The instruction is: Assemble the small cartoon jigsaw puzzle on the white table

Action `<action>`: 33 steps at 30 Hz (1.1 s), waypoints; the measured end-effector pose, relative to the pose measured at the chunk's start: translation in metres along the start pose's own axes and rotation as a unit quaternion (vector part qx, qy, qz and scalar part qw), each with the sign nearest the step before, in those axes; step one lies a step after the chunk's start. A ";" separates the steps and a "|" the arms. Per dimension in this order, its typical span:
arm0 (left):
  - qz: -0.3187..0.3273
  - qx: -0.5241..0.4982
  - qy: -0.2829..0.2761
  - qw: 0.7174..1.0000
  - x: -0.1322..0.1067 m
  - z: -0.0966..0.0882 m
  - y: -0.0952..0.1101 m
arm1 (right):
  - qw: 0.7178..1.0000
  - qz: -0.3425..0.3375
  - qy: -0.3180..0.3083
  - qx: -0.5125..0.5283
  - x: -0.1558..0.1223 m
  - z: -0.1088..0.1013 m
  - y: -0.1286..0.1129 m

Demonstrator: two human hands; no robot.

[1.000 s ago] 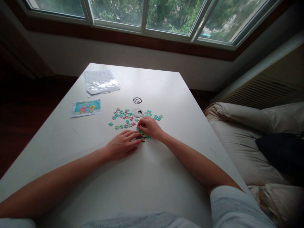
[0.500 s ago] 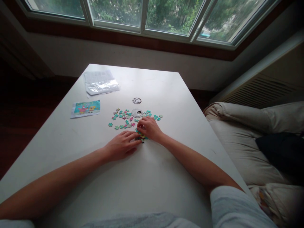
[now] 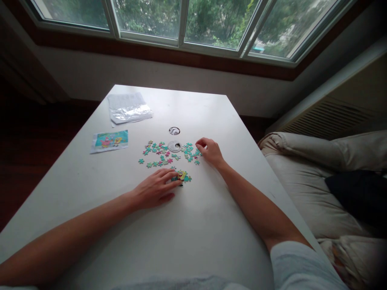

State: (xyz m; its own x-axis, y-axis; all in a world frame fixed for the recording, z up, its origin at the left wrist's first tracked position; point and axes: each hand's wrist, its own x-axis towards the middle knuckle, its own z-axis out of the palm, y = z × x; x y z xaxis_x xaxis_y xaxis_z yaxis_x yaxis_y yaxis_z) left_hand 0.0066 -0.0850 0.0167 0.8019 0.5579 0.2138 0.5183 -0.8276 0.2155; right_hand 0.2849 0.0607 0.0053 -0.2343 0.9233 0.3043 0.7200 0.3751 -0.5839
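On the white worktop (image 3: 196, 233), about mid-way up, lies a small joined patch (image 3: 183, 176) of puzzle pieces, yellow and teal, flat on the surface. Just beside it the left hand (image 3: 152, 188) rests palm down. Its fingers (image 3: 169, 174) are straight and slightly apart, tips touching the patch's left edge and gripping nothing. Further back and to the right, the right hand (image 3: 211, 151) sits at the right edge of the loose pieces (image 3: 159, 155). Its fingers (image 3: 202, 141) curl in toward the thumb over a teal piece — cannot tell if they clamp it. The loose pieces spread in a band behind the patch, around a round cap (image 3: 174, 146), with a round hole (image 3: 174, 130) just behind that. A picture card (image 3: 109, 141) lies well left of the scatter, a plastic bag (image 3: 129, 108) behind it — cushions (image 3: 302, 169) past the right edge.
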 end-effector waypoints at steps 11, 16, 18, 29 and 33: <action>-0.005 -0.005 -0.003 1.000 -0.002 0.003 -0.002 | 0.988 -0.108 -0.108 -0.012 -0.004 -0.013 -0.002; -0.011 -0.012 0.000 1.000 -0.002 0.002 -0.001 | 0.976 -0.129 -0.174 -0.006 -0.006 -0.021 -0.009; -0.009 -0.011 0.004 1.000 -0.002 0.002 -0.001 | 0.971 -0.117 -0.209 -0.010 -0.007 -0.030 -0.009; -0.007 0.005 -0.003 1.000 -0.002 0.002 -0.002 | 0.949 -0.096 -0.294 -0.056 -0.015 -0.034 -0.012; -0.005 0.001 0.009 1.000 -0.002 0.002 -0.002 | 0.953 -0.106 -0.274 -0.068 -0.017 -0.029 -0.017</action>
State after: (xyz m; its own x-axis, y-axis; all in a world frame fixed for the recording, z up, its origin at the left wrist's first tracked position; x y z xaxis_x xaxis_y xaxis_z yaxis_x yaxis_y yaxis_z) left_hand 0.0049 -0.0845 0.0137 0.7913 0.5673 0.2280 0.5273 -0.8220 0.2151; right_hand 0.2953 0.0362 0.0317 -0.6635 0.7461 -0.0563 0.6877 0.5785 -0.4386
